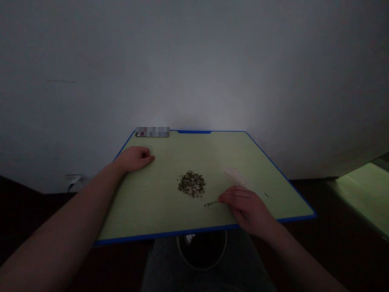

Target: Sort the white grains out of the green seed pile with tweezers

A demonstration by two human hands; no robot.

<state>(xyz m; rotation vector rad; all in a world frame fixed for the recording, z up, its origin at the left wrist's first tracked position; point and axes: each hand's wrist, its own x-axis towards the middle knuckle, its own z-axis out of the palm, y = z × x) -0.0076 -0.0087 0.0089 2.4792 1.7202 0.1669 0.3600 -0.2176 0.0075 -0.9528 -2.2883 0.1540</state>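
On the pale green tabletop (pixel 158 202) lies a loose heap of small dark green beans (pixel 191 183), with some pale grains showing among them. A pile of white, rice-like grains (pixel 234 175) lies to its right. My right hand (pixel 247 207), fingers pinched together, holds a thin greenish stick (pixel 214 202) low over the table near the front edge. The stick points left, and a few loose beans (pixel 206 205) lie at its tip. My left hand (pixel 136 158) rests on the left side of the table, its fingers curled in and nothing visible in them.
A flat printed packet (pixel 152 132) lies at the back left corner. One short dark sliver (pixel 266 194) lies right of my right hand. Below the blue front edge (pixel 164 234) a round bucket (pixel 202 267) stands between my legs. A wall (pixel 194 73) rises behind the table.
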